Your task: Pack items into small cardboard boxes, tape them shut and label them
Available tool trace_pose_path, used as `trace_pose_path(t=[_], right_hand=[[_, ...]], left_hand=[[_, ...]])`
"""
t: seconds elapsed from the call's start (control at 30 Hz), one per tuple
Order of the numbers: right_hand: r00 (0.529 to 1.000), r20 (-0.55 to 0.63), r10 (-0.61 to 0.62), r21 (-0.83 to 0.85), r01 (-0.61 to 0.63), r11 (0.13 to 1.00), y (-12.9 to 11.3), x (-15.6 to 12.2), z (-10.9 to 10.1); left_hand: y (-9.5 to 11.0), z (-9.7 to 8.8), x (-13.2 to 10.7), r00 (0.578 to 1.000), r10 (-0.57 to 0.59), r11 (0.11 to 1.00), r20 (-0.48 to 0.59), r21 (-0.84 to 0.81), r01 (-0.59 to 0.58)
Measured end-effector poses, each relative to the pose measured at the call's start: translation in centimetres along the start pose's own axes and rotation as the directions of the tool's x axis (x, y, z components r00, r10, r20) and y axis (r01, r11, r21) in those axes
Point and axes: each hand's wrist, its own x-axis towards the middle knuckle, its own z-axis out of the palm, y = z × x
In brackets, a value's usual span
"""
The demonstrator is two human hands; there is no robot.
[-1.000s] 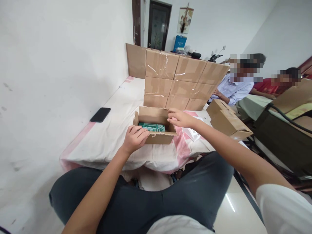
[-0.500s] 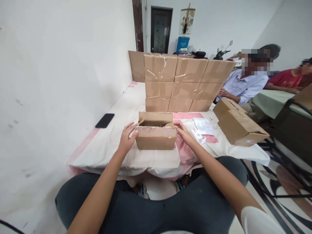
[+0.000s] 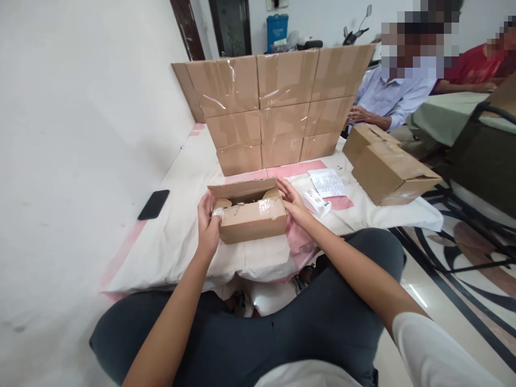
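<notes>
A small brown cardboard box (image 3: 255, 230) rests on the cloth-covered table right in front of me, its top partly open. Clear tape shines on the near flap, and what lies in the dark inside cannot be made out. My left hand (image 3: 208, 224) grips the box's left end, thumb on the near corner and fingers along the side. At the opposite end, my right hand (image 3: 294, 203) holds the right side with its fingers toward the back corner. To the right of that hand are a small white device (image 3: 316, 203) and a printed sheet of paper (image 3: 327, 183).
A wall of stacked, taped cartons (image 3: 282, 107) stands behind the box. A black phone (image 3: 153, 205) lies on the left by the white wall. Two more cardboard boxes (image 3: 389, 169) sit at the table's right edge. A person in a light shirt (image 3: 397, 97) sits beyond them.
My view has tilted down. The near flap of the box has folded down over the opening, and the box has turned slightly. Both hands stay at its ends.
</notes>
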Motion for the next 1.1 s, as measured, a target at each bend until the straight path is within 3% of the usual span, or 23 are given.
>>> trace_pose_path(t=[0.1, 0.17, 0.3, 0.43, 0.5, 0.57, 0.63, 0.77, 0.93, 1.1], right_hand=[[0.996, -0.031, -0.082, -0.085, 0.079, 0.993, -0.8, -0.5, 0.1], [0.992, 0.021, -0.125, -0.207, 0.127, 0.97, -1.8, -0.5, 0.0], [0.994, 0.084, -0.064, -0.284, 0.085, 0.955, -4.5, 0.2, -1.0], [0.992, -0.113, 0.056, -0.221, -0.08, 0.972, -6.9, 0.3, -5.6], [0.949, -0.27, 0.16, -0.312, -0.243, 0.918, -7.2, -0.4, -8.8], [0.86, -0.422, 0.287, -0.382, -0.455, 0.804, -6.7, -1.5, -11.7], [0.771, -0.493, 0.402, -0.368, -0.604, 0.707, -5.5, -2.6, -13.5], [0.675, -0.524, 0.52, -0.35, -0.727, 0.591, -2.8, -3.6, -14.0], [0.657, -0.571, 0.493, -0.391, -0.745, 0.541, -1.0, -3.0, -13.4], [0.68, -0.592, 0.432, -0.493, -0.73, 0.474, 0.0, -2.6, -13.3]], left_hand=[[0.6, -0.5, 0.3, 0.999, 0.034, 0.992, -0.013, 0.119, -0.032], [1.2, -1.0, 0.5, 0.991, 0.107, 0.956, 0.077, 0.266, -0.124], [3.3, -0.8, 0.3, 0.929, 0.251, 0.73, 0.273, 0.577, -0.367], [5.1, 1.0, -0.4, 0.915, 0.297, 0.619, 0.273, 0.675, -0.402], [5.2, 1.6, -0.6, 0.912, 0.291, 0.605, 0.288, 0.683, -0.409], [5.1, 1.8, -0.6, 0.915, 0.272, 0.602, 0.3, 0.689, -0.404], [4.8, 1.8, -0.5, 0.92, 0.255, 0.606, 0.298, 0.692, -0.392], [4.8, 1.9, -0.6, 0.929, 0.244, 0.618, 0.277, 0.694, -0.369], [4.8, 2.2, -1.0, 0.935, 0.238, 0.611, 0.261, 0.709, -0.353], [4.7, 2.2, -1.3, 0.932, 0.242, 0.521, 0.27, 0.774, -0.36]])
